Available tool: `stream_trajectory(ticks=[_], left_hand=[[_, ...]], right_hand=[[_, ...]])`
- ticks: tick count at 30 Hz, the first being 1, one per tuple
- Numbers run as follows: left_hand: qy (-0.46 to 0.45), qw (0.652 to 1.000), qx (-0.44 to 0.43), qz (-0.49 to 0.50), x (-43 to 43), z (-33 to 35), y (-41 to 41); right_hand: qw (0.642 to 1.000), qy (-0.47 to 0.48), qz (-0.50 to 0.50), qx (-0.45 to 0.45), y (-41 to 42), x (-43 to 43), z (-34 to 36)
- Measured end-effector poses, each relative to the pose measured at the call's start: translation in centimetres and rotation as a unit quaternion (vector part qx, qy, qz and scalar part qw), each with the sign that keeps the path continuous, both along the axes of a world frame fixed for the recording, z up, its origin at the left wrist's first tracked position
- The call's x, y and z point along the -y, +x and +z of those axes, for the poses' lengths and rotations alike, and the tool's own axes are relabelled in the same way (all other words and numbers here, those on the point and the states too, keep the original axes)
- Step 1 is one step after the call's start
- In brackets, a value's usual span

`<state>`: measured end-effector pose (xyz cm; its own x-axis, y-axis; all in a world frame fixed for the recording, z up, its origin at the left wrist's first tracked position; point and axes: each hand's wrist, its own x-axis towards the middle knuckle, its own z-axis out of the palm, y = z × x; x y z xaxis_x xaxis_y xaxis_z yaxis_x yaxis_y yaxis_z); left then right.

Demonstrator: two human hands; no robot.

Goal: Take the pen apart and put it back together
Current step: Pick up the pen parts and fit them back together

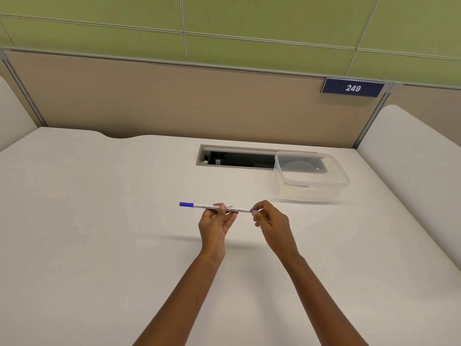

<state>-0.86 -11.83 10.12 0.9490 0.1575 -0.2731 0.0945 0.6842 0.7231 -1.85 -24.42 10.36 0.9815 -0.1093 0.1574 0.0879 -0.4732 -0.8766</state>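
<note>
Two hands (215, 224) (273, 224) grip pen (217, 207); tub (310, 174) lidded.

White pen (214, 207) with blue cap (186, 204), green wall (249, 18).

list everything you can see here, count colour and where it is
pen: one, white barrel with blue print, blue cap at its left end and blue right end, held level above the desk between both hands
plastic container: one, clear, lid on, far right of the desk, partly over the cable opening
cable opening: one, grey frame with dark inside, back middle of the desk
desk: one, white
number plate: one, dark blue with white 249, on the beige partition at upper right
left hand: one, fingers around the pen's middle
right hand: one, fingers pinching the pen's blue right end
</note>
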Motion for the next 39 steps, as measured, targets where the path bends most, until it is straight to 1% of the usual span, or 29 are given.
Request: stream_trajectory(ticks=[3,7,9,12,17,19,22,25,28,29,30,31,33,36,38,39], left_hand=[[-0.012,1.0,0.002,-0.009,0.1,0.1,0.0],[-0.009,1.0,0.003,-0.017,0.2,0.3,0.0],[-0.009,1.0,0.003,-0.018,0.1,0.3,0.0],[-0.012,1.0,0.002,-0.011,-0.1,0.4,-0.1],[-0.01,1.0,-0.008,-0.01,-0.2,0.2,-0.1],[-0.016,1.0,-0.006,-0.015,-0.2,0.2,-0.1],[-0.024,0.999,0.006,-0.025,-0.2,0.3,0.0],[-0.018,0.999,0.013,-0.032,-0.2,0.2,0.0],[-0.008,0.999,0.011,-0.033,-0.2,0.2,0.0],[-0.007,0.999,0.011,-0.032,-0.3,0.2,0.0],[-0.007,0.999,0.013,-0.03,-0.3,0.2,0.0],[-0.007,1.0,0.014,-0.028,-0.3,0.2,0.0],[-0.003,1.0,0.013,-0.022,-0.4,0.3,0.1],[0.004,1.0,0.008,-0.023,-0.5,0.3,0.1],[0.001,1.0,0.01,-0.029,-0.5,0.3,0.0],[-0.003,0.999,0.012,-0.032,-0.5,0.3,0.0]], right_hand=[[1.0,-0.005,-0.001,0.001,0.1,-0.1,0.1],[0.998,0.053,-0.006,-0.024,0.1,-0.3,0.3],[0.998,0.056,-0.005,-0.035,0.0,-0.3,0.4],[1.0,0.001,0.003,-0.03,-0.3,-0.2,0.1],[0.995,-0.099,0.012,0.028,-0.4,0.0,0.0],[0.993,-0.112,0.015,0.033,-0.3,0.0,0.1],[0.997,-0.07,0.012,0.003,-0.2,-0.2,0.2],[0.999,0.013,0.004,-0.044,0.0,-0.3,0.4],[0.986,0.122,0.005,-0.11,0.3,-0.6,0.4],[0.984,0.135,0.003,-0.119,0.2,-0.6,0.4],[0.986,0.125,0.0,-0.113,0.1,-0.6,0.2],[0.991,0.094,-0.002,-0.094,0.0,-0.6,-0.1],[0.999,0.013,0.004,-0.044,-0.5,-0.4,-0.5],[0.996,-0.086,0.015,0.015,-0.7,-0.2,-0.9],[0.991,-0.122,0.012,0.043,-0.6,-0.2,-0.8],[0.991,-0.126,0.012,0.048,-0.5,-0.1,-0.7]])
